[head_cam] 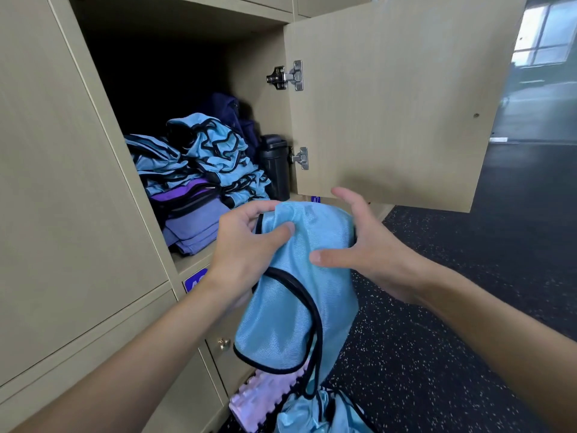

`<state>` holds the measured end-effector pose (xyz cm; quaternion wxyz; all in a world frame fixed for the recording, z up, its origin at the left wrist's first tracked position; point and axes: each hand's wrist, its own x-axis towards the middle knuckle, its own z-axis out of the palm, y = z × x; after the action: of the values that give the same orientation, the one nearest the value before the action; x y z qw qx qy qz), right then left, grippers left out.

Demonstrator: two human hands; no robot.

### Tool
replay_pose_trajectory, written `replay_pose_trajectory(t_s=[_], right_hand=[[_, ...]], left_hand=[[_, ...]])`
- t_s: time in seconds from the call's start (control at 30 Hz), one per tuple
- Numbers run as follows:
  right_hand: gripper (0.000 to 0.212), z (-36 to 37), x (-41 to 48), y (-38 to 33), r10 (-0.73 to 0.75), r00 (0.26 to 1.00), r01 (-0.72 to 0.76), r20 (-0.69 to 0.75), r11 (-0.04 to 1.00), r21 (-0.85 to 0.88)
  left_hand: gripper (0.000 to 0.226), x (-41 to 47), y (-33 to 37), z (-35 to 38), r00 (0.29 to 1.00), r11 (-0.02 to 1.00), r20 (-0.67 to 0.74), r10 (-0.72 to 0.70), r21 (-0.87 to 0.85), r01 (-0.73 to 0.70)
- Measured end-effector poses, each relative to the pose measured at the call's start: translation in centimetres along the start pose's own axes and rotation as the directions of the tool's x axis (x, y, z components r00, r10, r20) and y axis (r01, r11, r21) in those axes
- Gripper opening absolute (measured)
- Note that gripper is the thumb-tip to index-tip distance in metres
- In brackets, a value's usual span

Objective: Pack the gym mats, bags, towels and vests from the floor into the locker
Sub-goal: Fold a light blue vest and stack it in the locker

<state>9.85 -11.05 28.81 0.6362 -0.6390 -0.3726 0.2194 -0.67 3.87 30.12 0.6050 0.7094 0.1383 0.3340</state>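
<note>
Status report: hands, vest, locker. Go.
Left hand pinching blue vest; right hand open against it. Locker open, vest pile inside. Another vest, pink roller on floor.

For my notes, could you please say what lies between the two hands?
A light blue vest, gripped by the left hand, touched by the right hand; head view.

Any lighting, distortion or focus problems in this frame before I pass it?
All in the head view: wide-angle distortion bows the locker door; the back of the compartment is lost in deep shadow; the window is overexposed and glares on the floor; the blue vest in front is sharp.
</note>
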Motion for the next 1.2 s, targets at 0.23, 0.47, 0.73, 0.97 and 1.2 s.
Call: replay_pose_trajectory(t_s=[0.23,0.47,0.73,0.97,1.2], right_hand=[[0.036,0.1,0.1,-0.2,-0.018,0.999,0.008,-0.038,0.968,-0.252],[0.026,-0.2,0.0,-0.4,-0.032,0.995,0.004,-0.094,0.957,-0.289],[0.041,0.4,-0.3,-0.6,-0.041,0.992,0.034,-0.122,0.998,-0.061],[0.110,0.2,-0.8,-0.7,-0.024,0.998,0.023,0.056,1.000,0.009],[0.079,0.8,-0.6,-0.5,-0.104,0.988,0.109,-0.112,0.993,0.037]], left_hand=[[0.023,0.4,0.3,-0.5,0.998,1.000,0.059,-0.010,0.027,0.008],[0.082,0.5,-0.2,-1.3,0.947,0.785,0.298,0.115,0.557,-0.271],[0.072,0.5,0.2,-1.4,0.949,0.915,0.293,0.116,0.341,-0.217],[0.061,0.8,1.4,-1.5,0.998,0.999,-0.036,-0.052,-0.011,0.052],[0.056,0.9,1.6,-2.1,0.972,0.864,0.189,0.139,0.457,-0.212]])
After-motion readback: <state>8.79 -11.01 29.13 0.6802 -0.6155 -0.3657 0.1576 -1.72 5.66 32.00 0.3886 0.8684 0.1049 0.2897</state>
